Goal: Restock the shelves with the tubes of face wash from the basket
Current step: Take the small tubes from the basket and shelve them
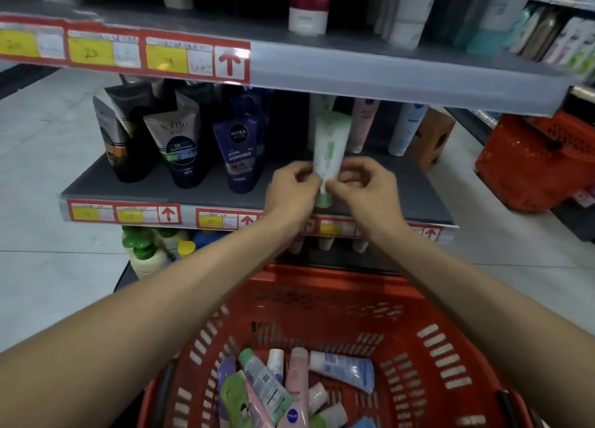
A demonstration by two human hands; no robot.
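Observation:
A white and green tube of face wash [330, 144] stands cap-down over the front of the middle shelf [244, 194]. My left hand [294, 191] and my right hand [365, 186] both pinch its lower end from either side. Below, the red basket [428, 324] holds several more tubes [289, 385] in pink, blue, green and white. Dark tubes [180, 147] and a blue Nivea tube [240, 154] stand on the shelf's left part; pale tubes [404, 128] stand behind my hands at the back right.
The upper shelf [386, 70] overhangs just above the held tube and carries more tubes. A second red basket [541, 160] sits on the floor at the right. Green-capped bottles [145, 250] fill the bottom shelf at the left. Pale tiled floor lies on both sides.

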